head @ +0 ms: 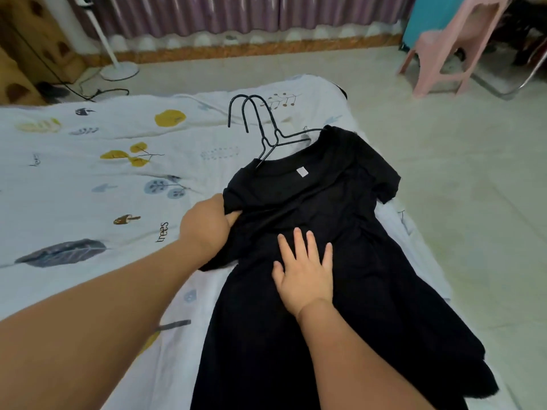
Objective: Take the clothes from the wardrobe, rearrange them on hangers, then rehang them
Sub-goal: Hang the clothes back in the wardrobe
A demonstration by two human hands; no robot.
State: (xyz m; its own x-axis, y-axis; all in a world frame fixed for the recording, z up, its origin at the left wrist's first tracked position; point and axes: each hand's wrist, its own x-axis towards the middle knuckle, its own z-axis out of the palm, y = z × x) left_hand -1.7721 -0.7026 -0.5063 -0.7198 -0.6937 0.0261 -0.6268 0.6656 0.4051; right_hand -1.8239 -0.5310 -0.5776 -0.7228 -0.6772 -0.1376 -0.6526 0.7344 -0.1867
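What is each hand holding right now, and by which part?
The left hand grips the black dress at its left sleeve and shoulder fabric. The right hand holds nothing; it lies flat, fingers spread, on the dress's chest.

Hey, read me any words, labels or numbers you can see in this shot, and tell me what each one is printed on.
"trees": printed in dark letters, running sideways, on the white patterned bedsheet, at.
A short dark handwritten-style word further left on the bedsheet, at: too small and blurred to read.
The small white tag inside the neckline of the black dress: any print on it is too small to read.
Nothing else carries text.
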